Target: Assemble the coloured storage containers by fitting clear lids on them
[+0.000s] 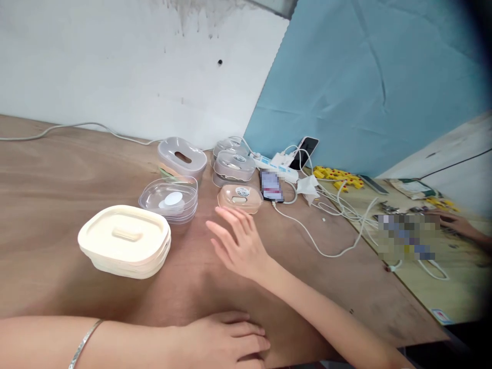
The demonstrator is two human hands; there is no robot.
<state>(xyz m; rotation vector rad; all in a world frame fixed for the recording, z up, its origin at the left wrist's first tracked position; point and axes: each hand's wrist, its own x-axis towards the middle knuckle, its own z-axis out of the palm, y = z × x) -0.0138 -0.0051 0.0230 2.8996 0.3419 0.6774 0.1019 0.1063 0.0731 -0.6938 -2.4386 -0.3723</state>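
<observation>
- Several pale, rounded pieces make a cream stack [125,243] on our brown table [57,169]; we use it as our landmark.
- Just behind the cream stack, to its right, sits a clear stack [169,202], with a lilac-grey piece [184,171], oval-slotted, farther back.
- In front of the cream stack and to its right, our left hand [230,335] lies palm down, fingers nearly straight and slightly parted; we see nothing in it.
- Right of and behind the cream stack, grey pieces [233,163] stand piled, with a peach piece [231,196] in front.
- Also right of the cream stack, our right hand [240,246] is loosely spread, visibly holding nothing. Its fingers overlap the peach piece in view; we cannot tell whether they touch.
- We judge this a reach or pause, empty-handed; gripping the peach piece would call for closing the fingers around its edge.
- Far right of the cream stack is another person's hand [449,221].
</observation>
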